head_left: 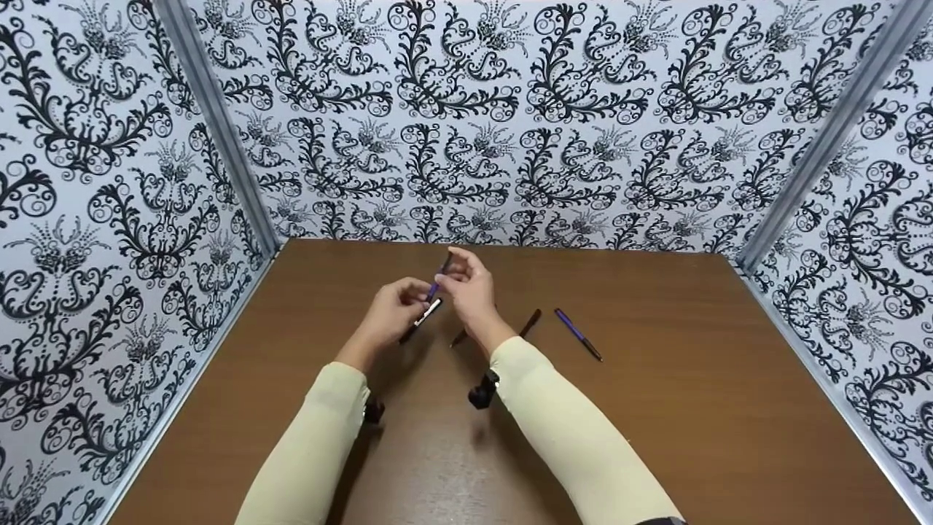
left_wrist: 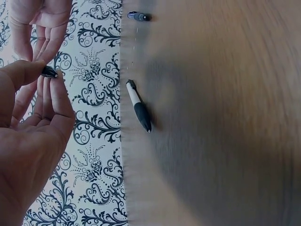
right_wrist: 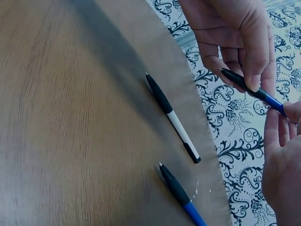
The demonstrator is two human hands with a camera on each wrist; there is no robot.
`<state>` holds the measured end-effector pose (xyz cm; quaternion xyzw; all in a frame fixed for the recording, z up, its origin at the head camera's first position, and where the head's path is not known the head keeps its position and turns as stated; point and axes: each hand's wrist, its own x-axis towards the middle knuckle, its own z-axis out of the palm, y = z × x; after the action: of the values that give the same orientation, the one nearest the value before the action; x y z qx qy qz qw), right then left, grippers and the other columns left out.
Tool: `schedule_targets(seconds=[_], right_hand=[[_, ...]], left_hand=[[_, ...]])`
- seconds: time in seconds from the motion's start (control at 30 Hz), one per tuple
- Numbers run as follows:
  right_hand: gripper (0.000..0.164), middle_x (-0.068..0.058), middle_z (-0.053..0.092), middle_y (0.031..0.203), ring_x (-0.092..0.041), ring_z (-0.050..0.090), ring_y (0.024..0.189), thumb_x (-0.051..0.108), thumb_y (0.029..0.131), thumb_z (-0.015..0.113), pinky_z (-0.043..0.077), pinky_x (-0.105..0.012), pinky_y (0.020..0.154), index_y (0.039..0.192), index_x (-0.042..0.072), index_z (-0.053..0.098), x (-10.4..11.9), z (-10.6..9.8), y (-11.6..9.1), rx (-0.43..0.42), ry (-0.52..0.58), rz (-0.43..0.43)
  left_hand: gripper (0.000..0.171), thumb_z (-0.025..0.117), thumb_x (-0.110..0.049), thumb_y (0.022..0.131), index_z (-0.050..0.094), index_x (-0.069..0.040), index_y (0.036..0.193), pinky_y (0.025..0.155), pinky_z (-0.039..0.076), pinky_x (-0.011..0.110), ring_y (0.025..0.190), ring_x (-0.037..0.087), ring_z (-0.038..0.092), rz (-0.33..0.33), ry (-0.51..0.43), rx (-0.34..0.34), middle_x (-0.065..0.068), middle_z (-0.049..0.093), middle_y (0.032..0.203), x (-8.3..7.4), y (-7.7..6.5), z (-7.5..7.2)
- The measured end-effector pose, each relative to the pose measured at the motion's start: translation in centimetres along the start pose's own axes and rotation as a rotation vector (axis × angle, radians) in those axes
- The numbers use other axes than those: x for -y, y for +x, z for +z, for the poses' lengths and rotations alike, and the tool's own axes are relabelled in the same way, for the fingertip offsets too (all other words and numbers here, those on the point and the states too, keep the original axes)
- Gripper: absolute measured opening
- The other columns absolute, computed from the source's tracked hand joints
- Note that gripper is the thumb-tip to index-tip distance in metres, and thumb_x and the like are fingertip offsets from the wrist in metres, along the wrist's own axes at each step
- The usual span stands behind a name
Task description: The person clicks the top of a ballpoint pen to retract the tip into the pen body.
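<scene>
Both hands on one pen. Left hand (head_left: 393, 312): narrow grip, thumb and fingers pinching the black front section of a blue pen (right_wrist: 272, 101), metal tip poking out past the fingers. Right hand (head_left: 470, 292): also a narrow grip, pinching the blue barrel toward the other end. Pen is held tilted, up off the counter (head_left: 656, 437), between the two hands.

Labels: white-and-black pen (right_wrist: 178, 129) lying just below the left hand has dark marks on its white barrel in the head view (too small to read). Any print on the held pen is hidden or blurred.

Other pens lying on the counter: second blue pen (right_wrist: 181, 193) with black front section, beside the white one; third blue pen (head_left: 578, 334) off to the right, lying slantwise; dark pen end (head_left: 532, 323) sticking out from behind the right wrist, can't tell whether it's a separate pen.

Surface is brown wood grain, hand shadows on it. Patterned panels (head_left: 466, 73), black scrollwork on white, stand on the back and both sides, with grey metal posts (head_left: 219, 131) at the corners. Pale yellow sleeves (head_left: 306, 437) on both arms.
</scene>
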<state>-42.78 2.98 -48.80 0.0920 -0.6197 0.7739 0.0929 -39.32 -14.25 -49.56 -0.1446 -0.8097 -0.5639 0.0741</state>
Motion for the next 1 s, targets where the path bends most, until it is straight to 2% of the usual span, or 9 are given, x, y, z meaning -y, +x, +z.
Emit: schedule_targets(seconds=[0.23, 0.57, 0.8, 1.0], right_hand=[[0.059, -0.014, 0.073, 0.106, -0.019, 0.07, 0.095, -0.019, 0.087, 0.081, 0.064, -0.031, 0.084, 0.141, 0.003, 0.07, -0.09, 0.04, 0.02, -0.008, -0.001, 0.009], [0.059, -0.012, 0.073, 0.106, -0.019, 0.07, 0.095, -0.019, 0.087, 0.08, 0.064, -0.031, 0.085, 0.141, 0.005, 0.07, -0.05, 0.09, -0.08, -0.007, -0.01, 0.01], [0.063, -0.011, 0.072, 0.105, -0.02, 0.071, 0.096, -0.015, 0.09, 0.081, 0.06, -0.028, 0.084, 0.147, 0.006, 0.065, 0.1, 0.07, -0.14, -0.003, -0.11, -0.045], [0.067, -0.012, 0.071, 0.105, -0.022, 0.07, 0.097, -0.017, 0.089, 0.08, 0.062, -0.03, 0.087, 0.15, 0.006, 0.063, 0.07, 0.01, -0.07, -0.003, -0.085, -0.028]], left_hand=[[0.026, 0.072, 0.011, 0.097, 0.077, 0.002, 0.121, 0.08, 0.054, 0.027, 0.09, 0.019, 0.068, -0.011, -0.009, -0.004, 0.012, 0.077, 0.102, -0.13, -0.07, 0.04], [0.027, 0.071, 0.012, 0.096, 0.078, 0.002, 0.121, 0.081, 0.055, 0.027, 0.091, 0.021, 0.069, -0.019, -0.005, -0.012, 0.014, 0.077, 0.104, -0.03, -0.13, 0.09], [0.027, 0.072, 0.009, 0.098, 0.077, 0.0, 0.123, 0.081, 0.055, 0.027, 0.094, 0.022, 0.07, -0.051, -0.006, -0.007, 0.011, 0.077, 0.106, -0.35, -0.24, 0.03], [0.026, 0.071, 0.009, 0.098, 0.076, 0.001, 0.123, 0.081, 0.055, 0.027, 0.093, 0.02, 0.069, -0.049, -0.015, 0.001, 0.015, 0.077, 0.108, -0.52, -0.32, 0.04]])
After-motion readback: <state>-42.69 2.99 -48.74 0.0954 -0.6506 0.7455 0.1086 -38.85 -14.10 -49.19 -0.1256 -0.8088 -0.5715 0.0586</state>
